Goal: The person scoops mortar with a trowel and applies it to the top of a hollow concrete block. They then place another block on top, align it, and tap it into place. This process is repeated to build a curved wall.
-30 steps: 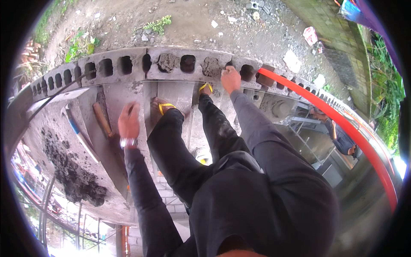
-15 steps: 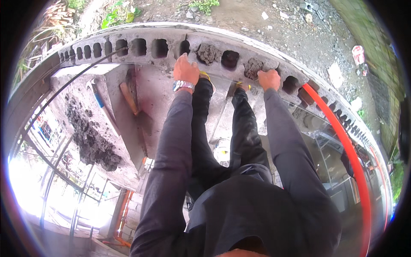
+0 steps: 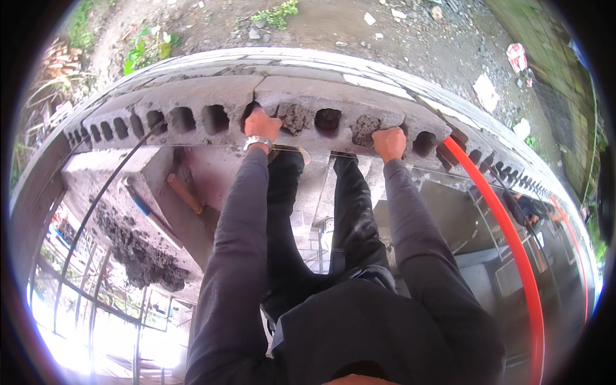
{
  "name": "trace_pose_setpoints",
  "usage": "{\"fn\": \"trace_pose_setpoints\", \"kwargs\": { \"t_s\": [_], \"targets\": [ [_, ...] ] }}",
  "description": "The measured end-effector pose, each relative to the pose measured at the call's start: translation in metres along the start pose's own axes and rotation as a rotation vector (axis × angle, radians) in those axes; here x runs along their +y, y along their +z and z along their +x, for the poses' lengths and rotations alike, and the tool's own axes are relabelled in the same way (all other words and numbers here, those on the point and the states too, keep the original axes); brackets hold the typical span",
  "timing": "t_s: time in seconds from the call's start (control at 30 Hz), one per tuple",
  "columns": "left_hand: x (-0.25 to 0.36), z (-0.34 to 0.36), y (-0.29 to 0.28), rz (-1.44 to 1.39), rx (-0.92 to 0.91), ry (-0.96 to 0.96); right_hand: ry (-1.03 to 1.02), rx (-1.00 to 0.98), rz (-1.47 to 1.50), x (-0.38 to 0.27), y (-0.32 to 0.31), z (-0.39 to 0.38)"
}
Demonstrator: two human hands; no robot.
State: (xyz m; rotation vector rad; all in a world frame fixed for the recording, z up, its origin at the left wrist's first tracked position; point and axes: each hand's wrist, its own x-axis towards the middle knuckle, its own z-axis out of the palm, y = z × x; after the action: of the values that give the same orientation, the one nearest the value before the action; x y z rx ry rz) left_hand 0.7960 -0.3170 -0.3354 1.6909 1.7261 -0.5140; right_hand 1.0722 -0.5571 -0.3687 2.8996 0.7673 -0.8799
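A grey hollow concrete block (image 3: pixel 333 93) lies in the top course of a curved-looking wall in front of me. My left hand (image 3: pixel 262 126), with a metal watch (image 3: pixel 258 140) on its wrist, is closed around the block's left end, its fingers partly inside an end hollow. At the other end my right hand (image 3: pixel 389 142) grips the near edge, knuckles up. Two of the block's cells hold rough mortar, and the cell (image 3: pixel 328 120) between them is dark and hollow. Both arms reach straight forward. The fingers' undersides are hidden.
A red hose (image 3: pixel 507 221) curves down from the wall at right. On the left, a hammer (image 3: pixel 151 215), a wooden-handled tool (image 3: pixel 184 192) and a mortar heap (image 3: pixel 138 247) lie on a concrete ledge. A thin steel bar (image 3: pixel 106 186) arcs past. Rubble ground (image 3: pixel 327 22) lies beyond the wall.
My view has tilted, so more of the wall's outer face shows and the wall sits lower in the picture. Both hands stay closed at the block's ends.
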Motion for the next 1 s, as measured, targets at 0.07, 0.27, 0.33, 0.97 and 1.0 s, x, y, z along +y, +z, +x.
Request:
{"fn": "trace_pose_setpoints", "kwargs": {
  "t_s": [0.07, 0.27, 0.33, 0.97, 1.0],
  "targets": [
    [-0.012, 0.006, -0.004, 0.072, -0.030, -0.013, 0.059, -0.028, 0.043, -0.023, -0.016, -0.009],
    [-0.009, 0.009, -0.011, 0.121, -0.082, 0.053, 0.115, -0.068, 0.080, -0.034, -0.038, -0.014],
    [-0.010, 0.008, -0.012, 0.136, -0.093, 0.056, 0.120, -0.073, 0.073, -0.035, -0.039, -0.015],
    [-0.007, -0.018, -0.028, 0.118, 0.012, 0.086, 0.151, -0.108, 0.079, -0.042, -0.058, -0.030],
    [-0.008, -0.020, -0.032, 0.121, 0.014, 0.082, 0.183, -0.136, 0.078, -0.047, -0.063, -0.034]
  ]
}}
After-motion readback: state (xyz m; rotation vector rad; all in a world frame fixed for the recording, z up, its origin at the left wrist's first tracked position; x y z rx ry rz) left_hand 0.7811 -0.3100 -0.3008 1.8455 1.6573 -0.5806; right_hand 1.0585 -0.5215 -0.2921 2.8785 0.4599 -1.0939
